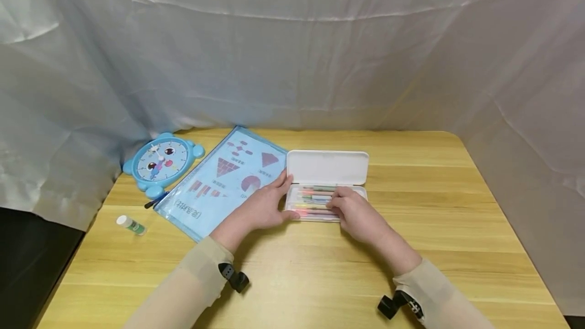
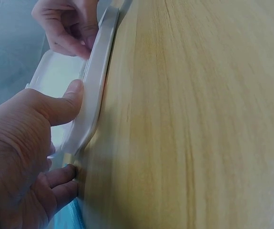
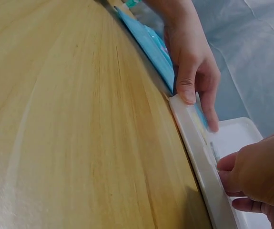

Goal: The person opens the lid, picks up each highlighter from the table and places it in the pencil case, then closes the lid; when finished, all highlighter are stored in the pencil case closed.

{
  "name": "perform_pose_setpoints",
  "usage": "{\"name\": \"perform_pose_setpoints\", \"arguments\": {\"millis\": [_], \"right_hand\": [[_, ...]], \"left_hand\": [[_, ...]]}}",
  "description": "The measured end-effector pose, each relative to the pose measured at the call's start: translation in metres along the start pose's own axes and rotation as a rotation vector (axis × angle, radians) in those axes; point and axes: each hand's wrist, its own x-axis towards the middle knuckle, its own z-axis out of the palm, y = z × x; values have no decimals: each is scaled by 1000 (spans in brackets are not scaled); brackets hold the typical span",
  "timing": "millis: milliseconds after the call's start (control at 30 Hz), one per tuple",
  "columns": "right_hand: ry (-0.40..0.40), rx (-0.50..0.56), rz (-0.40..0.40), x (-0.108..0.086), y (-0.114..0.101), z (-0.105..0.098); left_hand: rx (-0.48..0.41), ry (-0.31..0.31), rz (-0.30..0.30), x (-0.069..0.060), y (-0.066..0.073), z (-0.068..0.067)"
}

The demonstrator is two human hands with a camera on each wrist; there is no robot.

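Observation:
A white pencil case [image 1: 327, 167] lies on the table with its lid raised at the back. Inside its tray is a row of several coloured pens [image 1: 315, 206]. My left hand [image 1: 266, 206] holds the case's left end, its thumb on the front corner and its fingers toward the hinge side. My right hand [image 1: 358, 216] reaches into the right part of the tray, where its curled fingers pinch at a pen among the others. In the right wrist view, the right fingertips [image 3: 227, 175] dip behind the case's front wall [image 3: 194, 143], so the pen there is mostly hidden.
To the left, a blue folder [image 1: 215, 182] with printed charts lies slanted, close to the case. Beyond it sits a blue toy clock [image 1: 162, 161] with a dark pen tip [image 1: 151, 204] beside it. A glue stick [image 1: 131, 225] lies near the table's left edge. A grey curtain [image 1: 292, 65] hangs behind.

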Motion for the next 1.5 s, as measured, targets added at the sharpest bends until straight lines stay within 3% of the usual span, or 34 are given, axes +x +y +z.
{"name": "perform_pose_setpoints", "arguments": {"millis": [267,533,733,900,1067,1233,1367,1500], "right_hand": [[10,44,1,1,3,-1],[31,233,96,3,12,-18],[148,273,62,7,23,-37],[287,238,67,13,33,-56],[357,226,217,19,48,-77],[290,268,397,23,68,-88],[179,295,490,25,83,-91],[53,391,573,25,92,-90]], "left_hand": [[-1,12,-1,0,-1,2],[-1,13,1,0,-1,2],[-2,11,1,-1,1,1],[5,10,11,-2,1,1],[1,5,1,-1,0,0],[2,4,-2,-1,0,0],[0,8,0,0,0,1],[0,8,-1,0,0,1]]}}
